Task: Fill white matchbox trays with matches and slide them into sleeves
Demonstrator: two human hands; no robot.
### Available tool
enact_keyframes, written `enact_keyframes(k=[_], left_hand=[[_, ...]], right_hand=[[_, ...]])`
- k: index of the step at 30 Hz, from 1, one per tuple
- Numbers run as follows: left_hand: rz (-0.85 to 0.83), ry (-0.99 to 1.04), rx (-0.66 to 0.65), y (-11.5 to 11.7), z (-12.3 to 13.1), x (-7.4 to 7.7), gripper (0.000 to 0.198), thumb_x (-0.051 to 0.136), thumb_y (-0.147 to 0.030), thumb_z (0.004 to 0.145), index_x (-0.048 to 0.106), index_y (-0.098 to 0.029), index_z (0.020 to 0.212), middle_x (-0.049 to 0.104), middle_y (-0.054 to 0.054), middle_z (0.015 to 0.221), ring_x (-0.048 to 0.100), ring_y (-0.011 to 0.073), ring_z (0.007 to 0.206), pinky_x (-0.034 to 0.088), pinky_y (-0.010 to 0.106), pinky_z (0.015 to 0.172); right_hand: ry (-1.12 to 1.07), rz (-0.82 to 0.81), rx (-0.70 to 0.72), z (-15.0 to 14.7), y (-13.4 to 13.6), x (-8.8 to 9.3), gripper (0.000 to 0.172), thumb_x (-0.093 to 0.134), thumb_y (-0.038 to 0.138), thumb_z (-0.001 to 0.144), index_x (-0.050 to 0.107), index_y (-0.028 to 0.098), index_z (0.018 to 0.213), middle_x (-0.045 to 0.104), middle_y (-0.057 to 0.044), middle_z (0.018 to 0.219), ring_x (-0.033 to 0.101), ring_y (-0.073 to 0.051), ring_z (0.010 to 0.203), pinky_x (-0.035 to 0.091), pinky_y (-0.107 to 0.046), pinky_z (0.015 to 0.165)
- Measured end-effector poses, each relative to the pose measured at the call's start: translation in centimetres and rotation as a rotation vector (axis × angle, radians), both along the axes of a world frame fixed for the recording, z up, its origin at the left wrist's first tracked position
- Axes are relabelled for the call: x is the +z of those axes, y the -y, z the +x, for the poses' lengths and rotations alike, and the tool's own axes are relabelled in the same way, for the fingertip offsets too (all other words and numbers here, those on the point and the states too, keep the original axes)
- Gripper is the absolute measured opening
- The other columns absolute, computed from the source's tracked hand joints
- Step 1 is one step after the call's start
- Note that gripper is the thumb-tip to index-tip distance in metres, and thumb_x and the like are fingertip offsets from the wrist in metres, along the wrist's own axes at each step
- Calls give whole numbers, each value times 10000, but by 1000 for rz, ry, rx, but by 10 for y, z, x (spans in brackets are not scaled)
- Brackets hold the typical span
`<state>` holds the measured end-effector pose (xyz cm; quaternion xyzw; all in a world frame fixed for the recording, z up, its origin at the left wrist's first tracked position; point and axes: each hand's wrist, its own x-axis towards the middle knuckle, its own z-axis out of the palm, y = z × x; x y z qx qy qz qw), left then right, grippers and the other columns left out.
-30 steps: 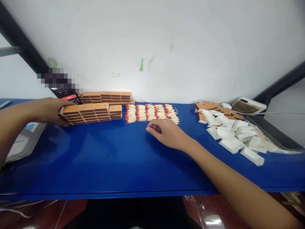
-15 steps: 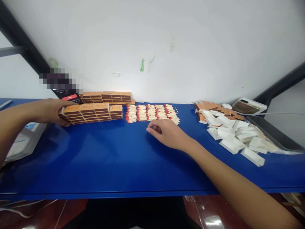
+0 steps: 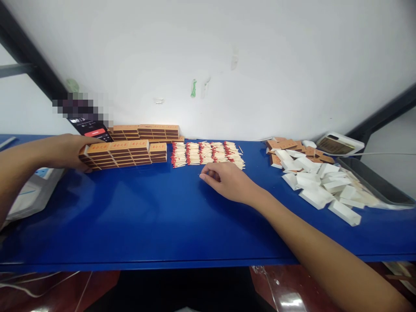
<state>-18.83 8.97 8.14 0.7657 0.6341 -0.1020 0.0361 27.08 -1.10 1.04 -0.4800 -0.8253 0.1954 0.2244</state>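
Left hand [image 3: 73,151] grasping left end of front matchbox stack [image 3: 118,155]; uneven squeeze could shear its columns and topple boxes. Right hand [image 3: 224,180] loosely curled, cannot tell if anything is pinched; a knuckle nudge could scatter the matches [image 3: 193,154] just beyond it. Counts: phone [image 3: 89,126] behind left grip, one; front matchbox stack, four columns; matches, five bundles; white trays [image 3: 313,195], right of both grips, overlapping, not countable.
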Motion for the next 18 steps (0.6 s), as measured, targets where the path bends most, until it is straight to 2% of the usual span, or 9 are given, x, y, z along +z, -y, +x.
enact_keyframes(k=[5,10,14,18], left_hand=[[-107,-15,10,-1,-3,1,836,633,-456,607,614,-222,1409,807,-7,1026,725,273,982,494,289,812],[-104,7,-4,-1,-2,2,897,645,-487,610,580,-217,1463,807,4,1065,728,279,996,499,300,839],[-87,23,-16,-4,-8,3,1019,671,-512,607,507,-216,1567,805,7,1122,728,277,1055,494,300,892],[-30,-11,23,-4,-14,9,1120,708,-549,582,472,-214,1624,807,9,1184,730,275,1089,490,294,926]], right_hand=[[4,6,7,1,0,0,148,635,264,1043,726,201,945,747,-16,790,623,-161,710,392,-306,665],[4,3,6,1,0,0,150,636,265,1042,723,201,940,746,-14,788,623,-159,704,389,-307,661],[11,3,4,0,0,0,145,638,259,1043,727,198,945,747,-15,788,619,-157,699,390,-307,664],[15,0,7,0,0,1,152,640,259,1044,728,191,941,748,-16,796,615,-152,700,392,-302,669]])
